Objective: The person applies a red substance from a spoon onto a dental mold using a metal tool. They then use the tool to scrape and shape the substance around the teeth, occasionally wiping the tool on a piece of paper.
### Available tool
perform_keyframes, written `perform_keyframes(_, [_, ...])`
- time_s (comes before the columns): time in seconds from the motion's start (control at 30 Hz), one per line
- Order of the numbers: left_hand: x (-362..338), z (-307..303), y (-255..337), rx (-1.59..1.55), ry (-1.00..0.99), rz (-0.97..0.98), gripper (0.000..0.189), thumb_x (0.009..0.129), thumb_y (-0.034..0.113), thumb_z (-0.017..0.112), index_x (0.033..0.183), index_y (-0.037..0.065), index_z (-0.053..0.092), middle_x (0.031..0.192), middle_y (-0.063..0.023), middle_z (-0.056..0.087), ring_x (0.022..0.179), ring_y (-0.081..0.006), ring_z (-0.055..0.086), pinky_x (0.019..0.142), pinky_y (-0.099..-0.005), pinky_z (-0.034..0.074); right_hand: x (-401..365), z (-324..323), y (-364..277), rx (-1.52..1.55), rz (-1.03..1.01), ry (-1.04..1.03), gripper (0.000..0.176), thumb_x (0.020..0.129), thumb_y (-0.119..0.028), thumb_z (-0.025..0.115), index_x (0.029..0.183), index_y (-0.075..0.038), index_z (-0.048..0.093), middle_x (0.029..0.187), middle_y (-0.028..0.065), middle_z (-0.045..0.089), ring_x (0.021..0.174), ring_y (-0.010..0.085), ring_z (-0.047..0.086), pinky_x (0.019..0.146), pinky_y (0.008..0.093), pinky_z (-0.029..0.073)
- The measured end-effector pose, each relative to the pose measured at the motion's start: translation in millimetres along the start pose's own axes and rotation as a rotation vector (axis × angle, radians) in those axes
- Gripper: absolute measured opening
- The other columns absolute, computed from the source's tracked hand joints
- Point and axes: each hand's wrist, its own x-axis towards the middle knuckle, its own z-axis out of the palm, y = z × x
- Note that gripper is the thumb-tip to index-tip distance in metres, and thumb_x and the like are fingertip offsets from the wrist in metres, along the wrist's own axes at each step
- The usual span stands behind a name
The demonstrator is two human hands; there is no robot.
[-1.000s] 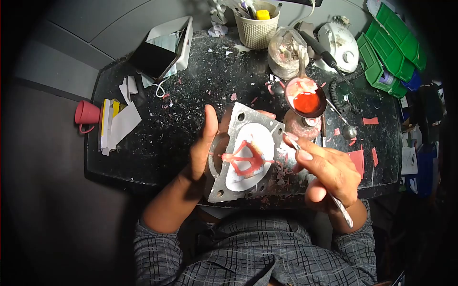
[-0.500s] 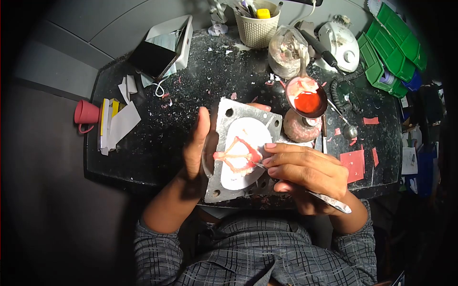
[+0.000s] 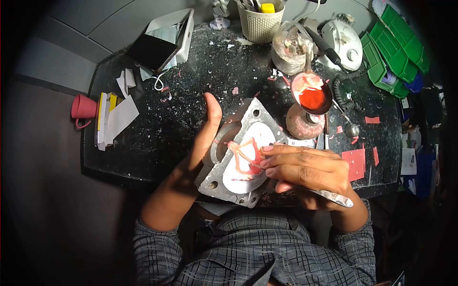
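Observation:
My left hand (image 3: 208, 128) supports a grey metal dental flask (image 3: 215, 174) from the left and below. Its thumb is raised, and the other fingers are mostly hidden. White plaster (image 3: 238, 186) fills the flask, with pink wax strips (image 3: 244, 164) on top of it. My right hand (image 3: 310, 167) grips a slim metal wax spatula (image 3: 338, 197) between thumb and fingers. The spatula's working end is at the wax, partly behind the fingertips. Beyond my right hand, a ladle (image 3: 327, 90) with melted red wax (image 3: 312, 99) rests above a round, pink-speckled burner (image 3: 301, 125).
Pink wax sheets (image 3: 353, 164) lie at the right. Behind stand a bag-wrapped jar (image 3: 287, 55), a white machine with a knob (image 3: 339, 40), a pen basket (image 3: 261, 28) and green bins (image 3: 398, 40). At the left are a white tray (image 3: 187, 40), a dark tablet (image 3: 151, 53) and a pink mug (image 3: 84, 107).
The flask has turned clockwise and tilted in my left hand, showing more of its left side. My right hand stays in nearly the same place with the spatula at the wax. The view has shifted slightly.

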Motion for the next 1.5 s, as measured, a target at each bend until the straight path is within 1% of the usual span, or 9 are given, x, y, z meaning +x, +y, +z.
perform_keyframes(0.73, [-2,-4,-1,0.007,0.014,0.012,0.11,0.092,0.081,0.027,0.145,-0.014,0.037,0.14,-0.0303,0.053,0.124,-0.0395,0.059,0.107,-0.0504,0.047,0,-2,3,0.067,0.021,0.032,0.017,0.076,0.008,0.075,0.093,0.005,0.07,0.09,0.0162,0.073,0.094,0.0363,0.074,0.084,0.0418,0.061])
perform_keyframes(0.9, [2,1,-5,-0.009,-0.019,0.045,0.113,0.089,0.084,0.027,0.146,-0.014,0.035,0.142,-0.0316,0.051,0.124,-0.0399,0.058,0.108,-0.0508,0.046,-2,-11,0,0.211,0.068,0.143,0.017,0.081,0.0,0.072,0.095,0.008,0.068,0.087,0.0225,0.074,0.093,0.0416,0.074,0.084,0.0488,0.06])
perform_keyframes(0.97, [1,13,-5,0.206,0.056,0.062,0.102,0.095,0.078,0.025,0.147,-0.008,0.038,0.14,-0.0231,0.055,0.128,-0.0311,0.056,0.11,-0.0449,0.045,-5,-10,1,0.23,0.033,0.223,0.015,0.088,-0.004,0.07,0.096,0.007,0.067,0.084,0.0227,0.073,0.088,0.0409,0.074,0.081,0.0507,0.061])
perform_keyframes(1.03, [2,21,-5,0.158,-0.003,0.041,0.11,0.09,0.083,0.028,0.147,-0.01,0.036,0.14,-0.0275,0.055,0.127,-0.0353,0.058,0.108,-0.0494,0.047,-5,-14,-1,0.387,0.01,0.246,0.024,0.084,-0.011,0.08,0.096,0.007,0.069,0.091,0.019,0.074,0.09,0.0348,0.075,0.085,0.0448,0.061])
perform_keyframes(1.23, [1,22,-10,0.086,-0.095,0.105,0.131,0.078,0.093,0.036,0.149,-0.016,0.023,0.141,-0.0332,0.05,0.125,-0.0421,0.058,0.107,-0.0585,0.046,-22,-2,2,0.701,-0.023,0.337,0.034,0.094,-0.021,0.071,0.101,0.003,0.048,0.082,0.026,0.069,0.083,0.0387,0.074,0.079,0.0535,0.061])
perform_keyframes(1.33, [0,18,-11,0.174,-0.111,0.089,0.131,0.077,0.094,0.037,0.149,-0.015,0.024,0.144,-0.0326,0.047,0.127,-0.042,0.057,0.107,-0.0603,0.045,-29,-9,12,0.804,-0.026,0.139,0.033,0.095,-0.023,0.07,0.099,0.001,0.049,0.079,0.0246,0.069,0.083,0.0375,0.075,0.077,0.0497,0.062])
perform_keyframes(1.43, [-2,24,-17,0.167,-0.067,0.101,0.13,0.076,0.095,0.037,0.148,-0.014,0.026,0.144,-0.0326,0.047,0.127,-0.0411,0.057,0.109,-0.0563,0.045,-19,-14,9,0.521,-0.102,0.055,0.029,0.093,-0.019,0.073,0.096,0.002,0.054,0.08,0.0228,0.07,0.085,0.0375,0.075,0.077,0.0467,0.062])
perform_keyframes(1.47, [-1,25,-18,0.132,-0.033,0.117,0.13,0.076,0.095,0.037,0.148,-0.014,0.028,0.144,-0.0327,0.047,0.127,-0.0405,0.057,0.109,-0.0541,0.046,-18,0,2,0.452,-0.096,0.242,0.024,0.088,-0.014,0.078,0.089,0.002,0.061,0.083,0.0216,0.072,0.088,0.0381,0.075,0.077,0.0454,0.062])
perform_keyframes(1.5, [-1,25,-19,0.132,-0.032,0.118,0.13,0.076,0.095,0.037,0.148,-0.014,0.028,0.144,-0.0327,0.047,0.127,-0.0405,0.057,0.109,-0.0541,0.046,-11,-9,-6,0.313,-0.029,0.128,0.019,0.084,-0.011,0.081,0.086,0.002,0.066,0.088,0.0199,0.074,0.091,0.0371,0.075,0.077,0.0435,0.062])
